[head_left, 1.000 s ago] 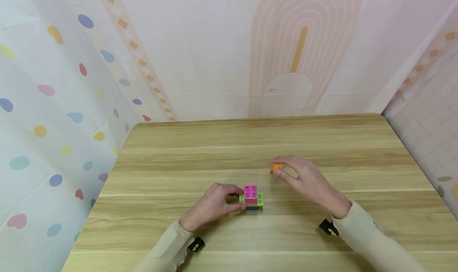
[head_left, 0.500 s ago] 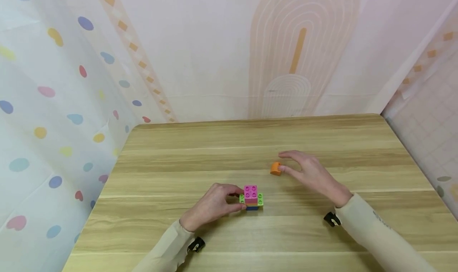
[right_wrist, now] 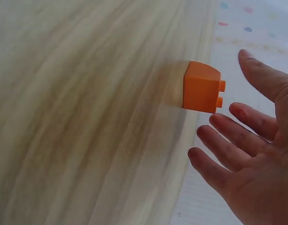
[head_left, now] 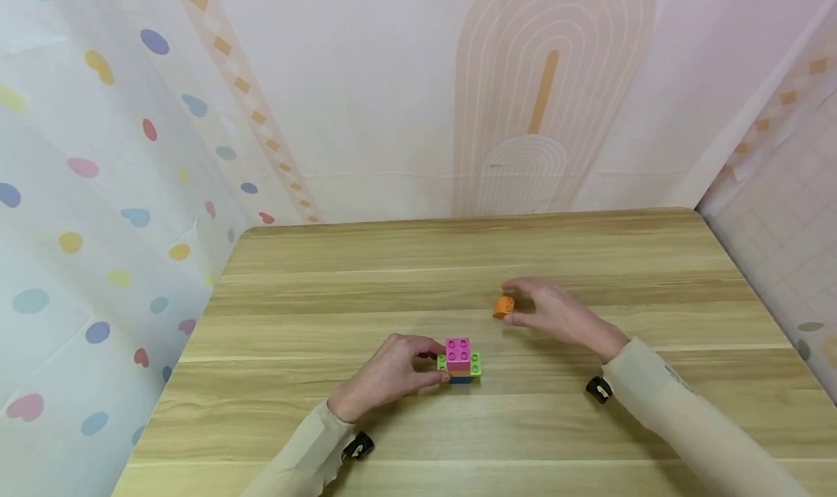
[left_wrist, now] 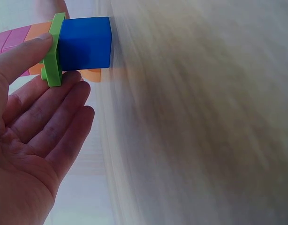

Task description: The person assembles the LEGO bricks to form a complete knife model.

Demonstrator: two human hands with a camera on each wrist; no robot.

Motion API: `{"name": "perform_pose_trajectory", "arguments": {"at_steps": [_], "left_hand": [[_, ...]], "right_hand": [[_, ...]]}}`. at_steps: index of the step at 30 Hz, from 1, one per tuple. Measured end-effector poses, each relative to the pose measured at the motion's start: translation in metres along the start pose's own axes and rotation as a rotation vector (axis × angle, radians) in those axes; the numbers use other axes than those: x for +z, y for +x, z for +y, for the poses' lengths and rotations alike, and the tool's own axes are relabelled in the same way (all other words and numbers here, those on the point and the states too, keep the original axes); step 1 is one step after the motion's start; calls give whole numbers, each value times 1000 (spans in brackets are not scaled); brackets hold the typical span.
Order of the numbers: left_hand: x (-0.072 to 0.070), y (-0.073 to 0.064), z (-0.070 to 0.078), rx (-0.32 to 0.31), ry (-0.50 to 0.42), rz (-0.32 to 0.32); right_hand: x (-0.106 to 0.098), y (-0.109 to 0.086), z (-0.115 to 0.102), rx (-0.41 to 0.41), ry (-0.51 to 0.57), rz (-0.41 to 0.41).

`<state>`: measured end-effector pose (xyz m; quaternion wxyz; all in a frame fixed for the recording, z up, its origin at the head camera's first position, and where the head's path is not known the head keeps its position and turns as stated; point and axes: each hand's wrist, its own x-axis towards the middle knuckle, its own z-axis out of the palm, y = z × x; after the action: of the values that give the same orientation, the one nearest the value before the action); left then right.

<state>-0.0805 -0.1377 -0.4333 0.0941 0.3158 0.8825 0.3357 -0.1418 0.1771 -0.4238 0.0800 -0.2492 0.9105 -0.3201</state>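
Note:
My left hand holds a small stack of toy building bricks at its left side, thumb in front and fingers behind. From the top come pink bricks, an orange brick, a wider green plate with studs at both ends, and a blue brick at the bottom. Farther back and to the right, a loose orange brick with one rounded side lies on the table, studs sideways. My right hand is beside it, thumb and fingers spread apart around its stud side, fingers fairly straight in the right wrist view.
A wood-grain table lies under both hands. Patterned cloth hangs behind it and along the left side. Black wrist straps show below both sleeves.
My right hand's fingers came away from the orange brick to the right, then moved back left close to it. That brick turned slightly. My left hand and the stack stayed put.

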Motion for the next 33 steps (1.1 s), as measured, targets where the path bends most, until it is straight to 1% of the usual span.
{"name": "perform_pose_trajectory", "arguments": {"at_steps": [6,11,14,19,25,33], "left_hand": [[0,-3,2,-4,-11,-11],[0,-4,4,-12,-17,-16],[0,-5,4,-5,-19,-15],[1,-5,3,19,-20,-5],[2,-5,4,21,-18,-2],[2,-5,5,17,-13,-6]], "right_hand": [[6,1,2,6,-16,-23],[8,1,3,-13,-44,-8],[8,1,1,-24,-56,11],[2,-2,-3,-20,-13,36],[-6,-8,-12,-4,25,46],[-9,-15,-22,-48,28,95]]}}
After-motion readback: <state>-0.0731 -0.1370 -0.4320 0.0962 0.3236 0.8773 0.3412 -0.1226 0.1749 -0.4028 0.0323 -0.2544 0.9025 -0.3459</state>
